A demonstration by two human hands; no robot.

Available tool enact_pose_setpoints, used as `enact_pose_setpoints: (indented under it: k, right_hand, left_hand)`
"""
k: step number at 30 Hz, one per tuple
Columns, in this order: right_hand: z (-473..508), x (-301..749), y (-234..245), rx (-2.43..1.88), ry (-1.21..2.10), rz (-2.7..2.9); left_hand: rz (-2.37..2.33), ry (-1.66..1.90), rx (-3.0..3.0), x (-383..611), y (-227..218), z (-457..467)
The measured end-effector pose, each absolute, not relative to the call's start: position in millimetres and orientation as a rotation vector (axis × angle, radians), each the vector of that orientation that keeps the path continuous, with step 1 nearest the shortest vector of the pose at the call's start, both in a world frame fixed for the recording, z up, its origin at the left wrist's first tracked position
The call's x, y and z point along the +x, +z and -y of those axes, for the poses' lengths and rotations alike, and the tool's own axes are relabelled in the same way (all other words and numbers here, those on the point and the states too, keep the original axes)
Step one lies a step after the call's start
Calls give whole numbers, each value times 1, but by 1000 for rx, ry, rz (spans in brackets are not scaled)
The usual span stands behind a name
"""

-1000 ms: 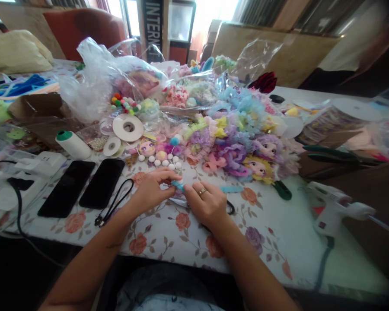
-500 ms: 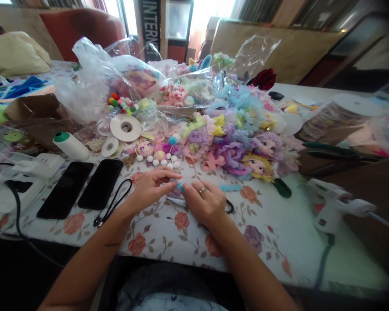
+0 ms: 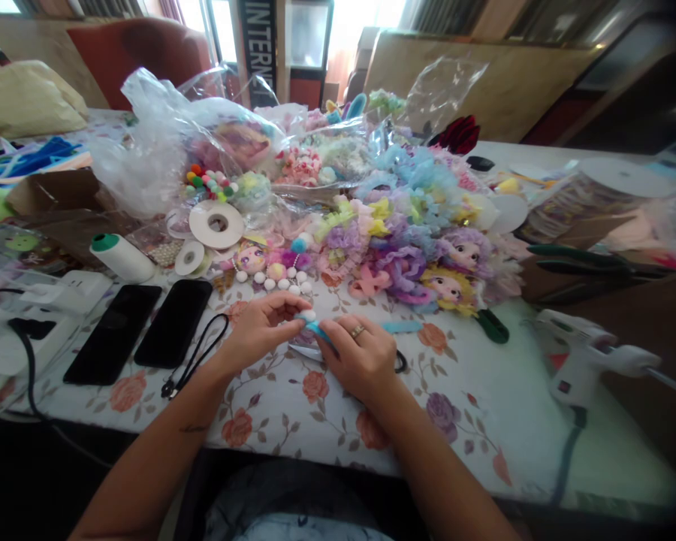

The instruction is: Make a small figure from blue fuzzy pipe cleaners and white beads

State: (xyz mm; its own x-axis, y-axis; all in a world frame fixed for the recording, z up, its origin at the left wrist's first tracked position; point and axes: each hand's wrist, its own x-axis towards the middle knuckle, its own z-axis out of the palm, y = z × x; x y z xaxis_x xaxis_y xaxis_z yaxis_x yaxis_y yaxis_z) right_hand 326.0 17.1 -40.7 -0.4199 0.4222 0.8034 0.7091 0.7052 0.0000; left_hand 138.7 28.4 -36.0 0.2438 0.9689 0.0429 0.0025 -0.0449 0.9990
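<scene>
My left hand [image 3: 262,324] pinches one end of a light blue ribbon [image 3: 318,330], thumb against forefinger. A small white, round piece [image 3: 309,315] shows at its fingertips; whether it is a bead or a pom-pom is unclear. Closed on the same ribbon from the other side is my right hand [image 3: 363,352], which wears a ring. Another light blue strip [image 3: 402,327] lies on the cloth beyond the right knuckles; I cannot tell whether it is the same piece. Partly hidden under the right hand are scissors [image 3: 399,362], with a blade and a dark handle showing.
Two phones [image 3: 173,323], a black strap [image 3: 200,353] and a thread cone [image 3: 121,257] lie left. Behind are a ribbon roll [image 3: 216,224], white beads [image 3: 283,284], doll faces [image 3: 446,288] and plastic bags [image 3: 158,143]. A glue gun [image 3: 583,353] stands right.
The fingers have shifted slightly, and more of the blue ribbon and the white round piece now shows between the hands. The view has moved a little.
</scene>
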Motion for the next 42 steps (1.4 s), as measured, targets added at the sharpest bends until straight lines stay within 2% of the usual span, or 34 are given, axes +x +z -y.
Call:
enact_pose_setpoints:
  k: [11, 24, 42]
  right_hand:
    - [-15, 327, -43, -860, -400, 2087]
    - [-15, 333, -41, -672, -602, 2159]
    - [-13, 334, -43, -634, -621, 2090]
  left_hand:
    - [-995, 1058, 1566, 135, -35, -31]
    - [-1052, 974, 1789, 134, -31, -29]
    - [-884, 989, 1702, 131, -30, -28]
